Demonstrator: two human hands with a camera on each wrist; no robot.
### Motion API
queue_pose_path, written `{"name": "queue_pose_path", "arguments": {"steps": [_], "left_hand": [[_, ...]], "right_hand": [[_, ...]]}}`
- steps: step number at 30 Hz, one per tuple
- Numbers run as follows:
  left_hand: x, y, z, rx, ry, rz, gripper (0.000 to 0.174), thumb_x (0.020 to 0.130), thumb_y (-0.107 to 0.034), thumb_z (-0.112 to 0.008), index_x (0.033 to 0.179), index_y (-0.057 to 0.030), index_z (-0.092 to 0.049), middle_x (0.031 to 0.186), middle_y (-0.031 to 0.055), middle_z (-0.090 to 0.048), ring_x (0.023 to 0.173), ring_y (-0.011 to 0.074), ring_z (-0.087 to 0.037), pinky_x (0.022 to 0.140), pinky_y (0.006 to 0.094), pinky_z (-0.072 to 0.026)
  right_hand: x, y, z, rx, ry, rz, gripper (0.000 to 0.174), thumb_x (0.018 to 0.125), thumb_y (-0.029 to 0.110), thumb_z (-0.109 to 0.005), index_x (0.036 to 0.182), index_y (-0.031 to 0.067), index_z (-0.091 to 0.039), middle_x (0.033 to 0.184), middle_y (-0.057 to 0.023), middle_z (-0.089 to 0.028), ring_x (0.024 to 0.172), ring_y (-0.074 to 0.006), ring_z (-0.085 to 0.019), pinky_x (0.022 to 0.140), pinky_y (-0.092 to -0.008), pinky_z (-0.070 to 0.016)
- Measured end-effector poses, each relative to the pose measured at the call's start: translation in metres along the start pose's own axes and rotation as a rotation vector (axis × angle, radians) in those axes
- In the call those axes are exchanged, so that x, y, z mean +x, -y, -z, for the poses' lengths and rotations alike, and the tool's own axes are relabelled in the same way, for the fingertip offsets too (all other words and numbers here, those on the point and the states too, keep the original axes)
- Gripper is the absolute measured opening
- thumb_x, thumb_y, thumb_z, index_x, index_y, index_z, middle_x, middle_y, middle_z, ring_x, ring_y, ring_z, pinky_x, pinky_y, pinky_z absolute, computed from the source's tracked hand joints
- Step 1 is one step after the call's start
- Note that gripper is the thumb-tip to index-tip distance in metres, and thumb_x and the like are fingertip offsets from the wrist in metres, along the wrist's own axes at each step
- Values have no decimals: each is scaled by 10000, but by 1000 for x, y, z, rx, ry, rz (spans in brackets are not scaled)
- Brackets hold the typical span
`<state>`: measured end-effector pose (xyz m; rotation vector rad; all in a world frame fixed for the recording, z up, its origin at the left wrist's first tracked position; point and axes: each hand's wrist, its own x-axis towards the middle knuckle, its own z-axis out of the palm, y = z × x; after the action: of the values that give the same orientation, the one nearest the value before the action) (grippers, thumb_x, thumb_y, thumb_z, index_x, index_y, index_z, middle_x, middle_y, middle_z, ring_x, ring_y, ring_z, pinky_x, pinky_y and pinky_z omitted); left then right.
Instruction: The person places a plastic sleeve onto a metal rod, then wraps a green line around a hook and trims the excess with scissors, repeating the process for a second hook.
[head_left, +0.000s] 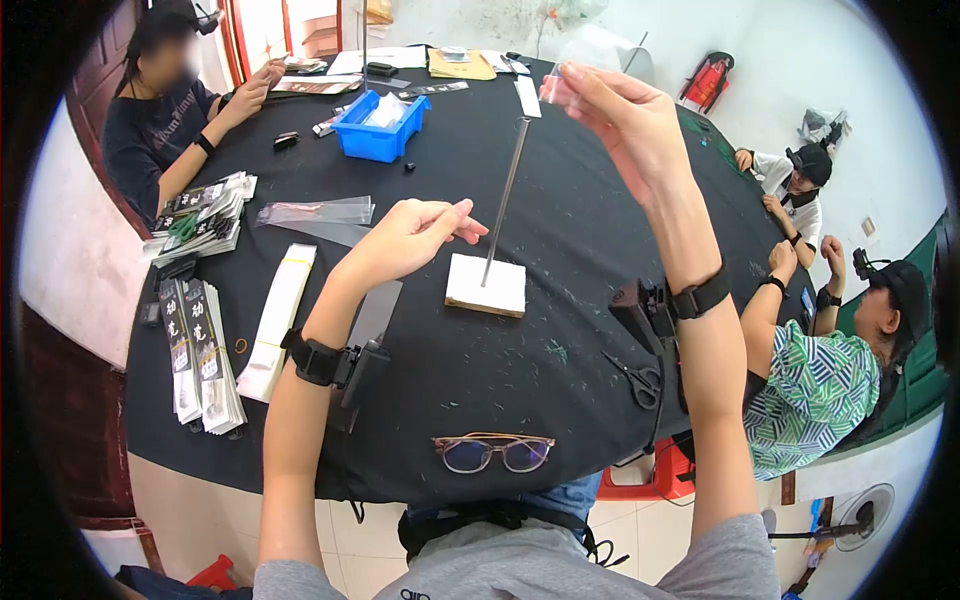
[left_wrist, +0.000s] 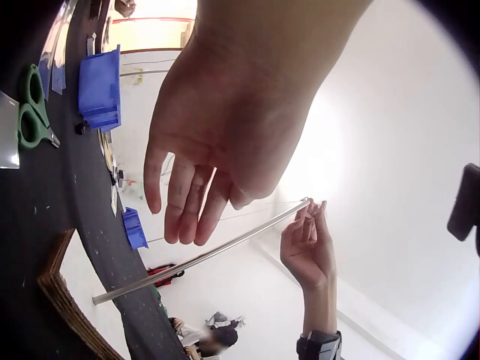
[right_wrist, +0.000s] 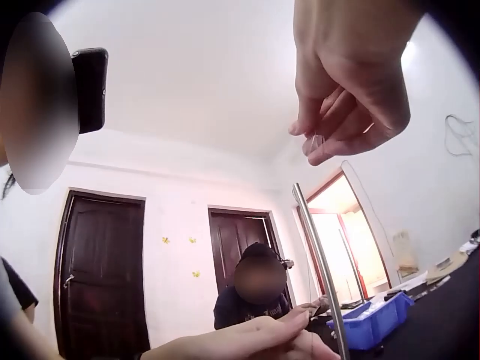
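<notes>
Raised high at the upper right of the head view, my right hand (head_left: 632, 120) pinches a piece of clear plastic film (head_left: 605, 50) between thumb and fingers. A bit of that film (right_wrist: 316, 142) shows at the fingertips in the right wrist view. A thin metal rod (head_left: 508, 190) stands upright from a white-topped block (head_left: 484, 287) on the table, its top below and left of my right hand. My left hand (head_left: 408, 240) hovers left of the rod, palm toward it, fingers fairly straight and holding nothing. The left wrist view shows the same open hand (left_wrist: 221, 142) beside the rod.
Glasses (head_left: 492, 454) lie at the near edge, with black scissors (head_left: 640, 380) to their right. Clear sleeves (head_left: 320, 212), bundled printed packets (head_left: 205, 350) and white strips (head_left: 278, 325) cover the left. A blue bin (head_left: 378, 135) stands farther back. Other people sit around the black table.
</notes>
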<state>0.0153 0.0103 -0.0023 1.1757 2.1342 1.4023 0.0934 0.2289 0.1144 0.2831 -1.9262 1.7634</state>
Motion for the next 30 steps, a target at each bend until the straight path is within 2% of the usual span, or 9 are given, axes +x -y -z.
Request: {"name": "queue_pose_path", "arguments": {"steps": [12, 14, 18, 20, 22, 23, 27, 30], "left_hand": [[-1, 8, -1, -26, 6, -32, 498, 1010, -391, -394, 1034, 3, -697, 927, 115, -703, 921, 176, -638, 861, 320, -482], [0, 11, -2, -126, 10, -80, 497, 995, -411, -429, 1005, 3, -704, 920, 103, -706, 867, 156, -644, 793, 298, -499], [0, 15, -4, -318, 40, -27, 517, 1003, -400, -418, 978, 35, -696, 906, 128, -700, 887, 189, -663, 831, 305, -511], [2, 24, -7, -510, -15, 3, 488, 1006, -378, -426, 958, 38, -678, 895, 124, -691, 896, 203, -672, 817, 290, -517], [4, 32, -9, -628, -16, 29, 448, 1010, -362, -424, 961, 16, -660, 878, 105, -680, 883, 201, -670, 816, 293, -514], [5, 36, -10, -746, -16, 56, 409, 1013, -346, -421, 963, -6, -643, 861, 86, -670, 870, 200, -667, 815, 295, -510], [7, 44, -14, -906, -16, 62, 342, 1004, -325, -452, 1005, -25, -616, 892, 66, -658, 872, 182, -661, 800, 294, -511], [5, 39, -18, -934, -80, 139, 297, 997, -296, -475, 1042, -32, -603, 952, 60, -648, 894, 162, -655, 794, 287, -515]], "right_hand": [[-6, -12, -15, -106, 90, 3, 227, 850, 190, -712, 970, -2, -719, 889, -94, -715, 862, -126, -668, 732, -246, -507], [-10, -12, -14, -138, 105, 15, 220, 849, 185, -712, 961, -5, -720, 884, -97, -715, 854, -128, -668, 737, -254, -514], [-22, -14, -14, -144, 187, -10, 204, 845, 159, -715, 949, -17, -717, 874, -106, -713, 817, -138, -674, 757, -265, -531], [-26, -22, -12, -137, 211, -30, 199, 864, 131, -689, 987, -26, -692, 892, -125, -707, 835, -155, -668, 770, -274, -514], [-29, -34, -10, -142, 248, -16, 149, 869, 60, -666, 981, -38, -674, 918, -134, -702, 885, -187, -683, 817, -286, -533], [-32, -40, -10, -128, 259, -12, 177, 842, 71, -703, 967, -50, -669, 889, -110, -712, 825, -129, -675, 767, -259, -541], [-45, -63, -16, -66, 304, -80, 92, 849, 32, -674, 884, -51, -657, 866, -95, -709, 818, -119, -670, 751, -252, -537], [-57, -76, -22, -98, 315, -165, 113, 859, 55, -668, 909, -47, -664, 864, -85, -708, 822, -111, -666, 749, -249, -535]]}}
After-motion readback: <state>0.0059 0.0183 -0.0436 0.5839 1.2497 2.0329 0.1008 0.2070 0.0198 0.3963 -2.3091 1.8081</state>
